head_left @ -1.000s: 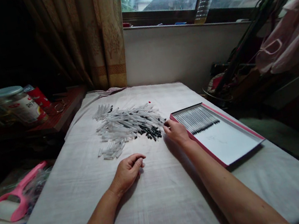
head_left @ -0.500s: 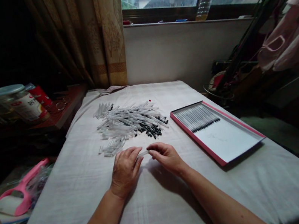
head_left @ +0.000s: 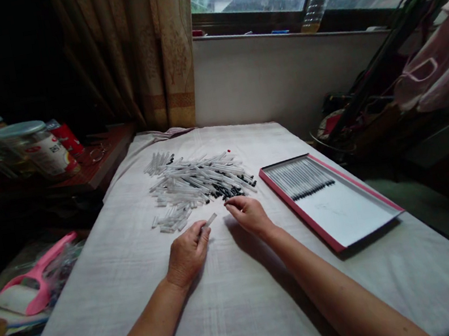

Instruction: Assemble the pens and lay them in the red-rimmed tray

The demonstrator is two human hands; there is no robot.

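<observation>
My left hand (head_left: 188, 254) grips a short translucent plastic tube (head_left: 212, 219) that looks like a pen part, its free end pointing up and right. My right hand (head_left: 250, 213) is at the near edge of the heap, beside the black ends, thumb and fingers pinched together. A dark bit shows at its fingertips, too small to name. Slim clear pens with black ends (head_left: 191, 176) lie in a loose heap beyond my hands. Shorter clear tubes (head_left: 170, 218) are scattered at the heap's near left. To the right, a shallow pink-edged box (head_left: 337, 226) holds a row of pens (head_left: 301, 175).
A white cloth (head_left: 142, 296) covers the table. A tiny red piece (head_left: 229, 150) lies behind the heap. Jars (head_left: 38, 150) stand on a wooden side table at left, above a pink-handled object (head_left: 39, 279). A curtain, wall and window are behind; pink cloth hangs at right.
My hands have drawn apart. The clear tube stays in my left hand, now tilted upward. My right hand has let go of its end and moved forward to the black ends.
</observation>
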